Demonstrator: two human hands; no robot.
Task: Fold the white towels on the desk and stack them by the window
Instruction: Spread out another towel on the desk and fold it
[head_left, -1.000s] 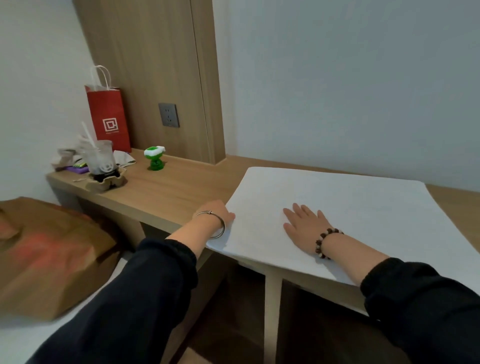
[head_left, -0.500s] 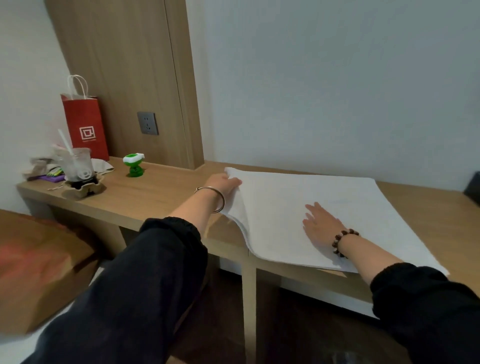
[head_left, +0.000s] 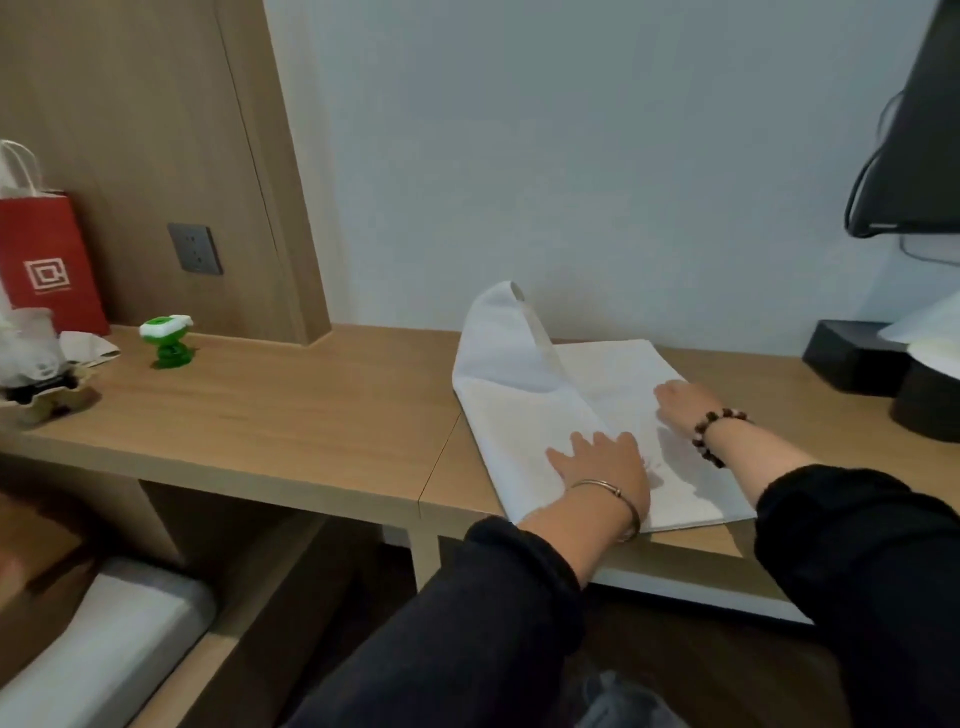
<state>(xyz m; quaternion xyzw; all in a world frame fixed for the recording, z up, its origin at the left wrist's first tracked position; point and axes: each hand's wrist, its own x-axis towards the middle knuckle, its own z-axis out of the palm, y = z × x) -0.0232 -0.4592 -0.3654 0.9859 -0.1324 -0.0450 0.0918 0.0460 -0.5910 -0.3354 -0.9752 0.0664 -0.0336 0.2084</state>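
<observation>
Left sleeve (head_left: 467, 623): black, long, lower middle of frame.
Right sleeve (head_left: 872, 561): black, long, lower right.
Bangle (head_left: 605, 487): thin, silver, left wrist.
Bead bracelet (head_left: 709, 434): dark with pale beads, right wrist.

The white cloth towel (head_left: 519, 426) looks soft and matt, the light wooden desk (head_left: 291, 410) is smooth with a faint sheen, red paper bag (head_left: 47, 260) is matt, little green plastic toy (head_left: 167, 338) is glossy, thin bangle (head_left: 597, 484) is shiny metal.

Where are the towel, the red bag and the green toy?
towel (head_left: 519, 415), head view, flat folded layer
red bag (head_left: 47, 260), head view, front face
green toy (head_left: 166, 326), head view, white top
</observation>
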